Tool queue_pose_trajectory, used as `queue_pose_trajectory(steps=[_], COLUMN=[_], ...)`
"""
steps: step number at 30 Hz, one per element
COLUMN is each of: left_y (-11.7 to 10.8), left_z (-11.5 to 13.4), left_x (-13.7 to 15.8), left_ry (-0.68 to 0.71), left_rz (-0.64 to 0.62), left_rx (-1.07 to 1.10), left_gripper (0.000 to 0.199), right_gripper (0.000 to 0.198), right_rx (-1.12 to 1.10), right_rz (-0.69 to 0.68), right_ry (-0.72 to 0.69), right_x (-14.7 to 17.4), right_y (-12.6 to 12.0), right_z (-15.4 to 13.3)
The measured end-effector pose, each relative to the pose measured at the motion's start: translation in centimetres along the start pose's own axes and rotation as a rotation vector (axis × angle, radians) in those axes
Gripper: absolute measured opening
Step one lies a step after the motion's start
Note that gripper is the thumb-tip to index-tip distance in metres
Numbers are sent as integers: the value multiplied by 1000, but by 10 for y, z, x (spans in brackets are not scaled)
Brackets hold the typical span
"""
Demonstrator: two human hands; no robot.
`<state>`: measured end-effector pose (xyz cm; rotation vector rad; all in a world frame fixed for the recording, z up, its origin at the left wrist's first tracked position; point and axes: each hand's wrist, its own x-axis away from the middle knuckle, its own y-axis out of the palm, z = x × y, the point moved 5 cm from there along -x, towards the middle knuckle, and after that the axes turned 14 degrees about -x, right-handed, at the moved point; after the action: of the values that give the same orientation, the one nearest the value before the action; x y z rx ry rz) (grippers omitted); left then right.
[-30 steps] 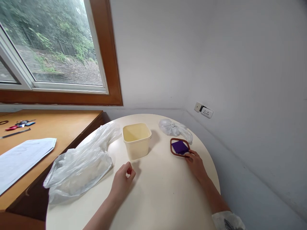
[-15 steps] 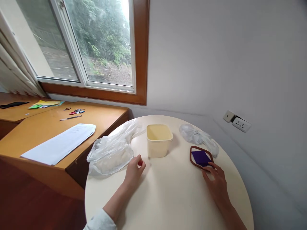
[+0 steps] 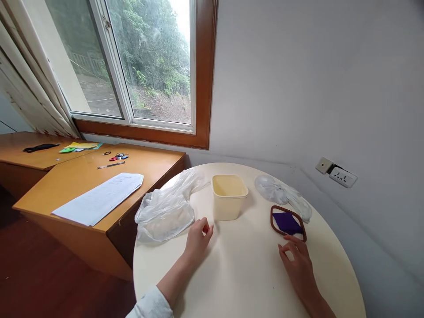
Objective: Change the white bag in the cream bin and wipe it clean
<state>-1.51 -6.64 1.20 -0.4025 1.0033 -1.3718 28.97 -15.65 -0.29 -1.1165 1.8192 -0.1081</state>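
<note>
My left hand [image 3: 198, 238] rests on the round table in loosely curled fingers, thumb tip near the forefinger, with nothing visible in it. Just beyond it stands a cream plastic tub [image 3: 228, 208], open at the top. A crumpled clear plastic bag [image 3: 165, 214] lies to that hand's left. My right hand [image 3: 299, 260] is over the table with bent fingers and the thumb apart. Its fingertips are at the near edge of a brown rounded frame [image 3: 272, 217]; whether they touch it I cannot tell. A folded purple cloth [image 3: 287, 223] lies inside the frame.
A knotted clear plastic bag [image 3: 270, 190] lies behind the frame on the cream table [image 3: 245, 274]. To the left, a wooden desk [image 3: 159, 161] carries white papers [image 3: 99, 198], a pen [image 3: 111, 165] and keys [image 3: 118, 157]. A wall socket [image 3: 343, 176] is at the right.
The whole view has shifted, so things appear further right. My right hand has drawn back slightly from the frame and purple cloth. My left hand stays curled beside the tub.
</note>
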Motion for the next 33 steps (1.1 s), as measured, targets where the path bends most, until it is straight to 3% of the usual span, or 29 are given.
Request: queue_pose_trajectory(steps=[10, 22, 33], left_y=[3, 11, 3], left_z=[23, 27, 7], left_x=[9, 12, 7], left_ry=[107, 96, 45], left_rz=[-73, -141, -26], left_rx=[62, 157, 133], left_gripper=[15, 19, 21], right_gripper=[15, 14, 23], right_rx=[93, 127, 79], right_rz=[18, 51, 70], right_ry=[-45, -87, -90], right_x=[3, 2, 9], right_y=[4, 6, 17], right_z=[6, 10, 36])
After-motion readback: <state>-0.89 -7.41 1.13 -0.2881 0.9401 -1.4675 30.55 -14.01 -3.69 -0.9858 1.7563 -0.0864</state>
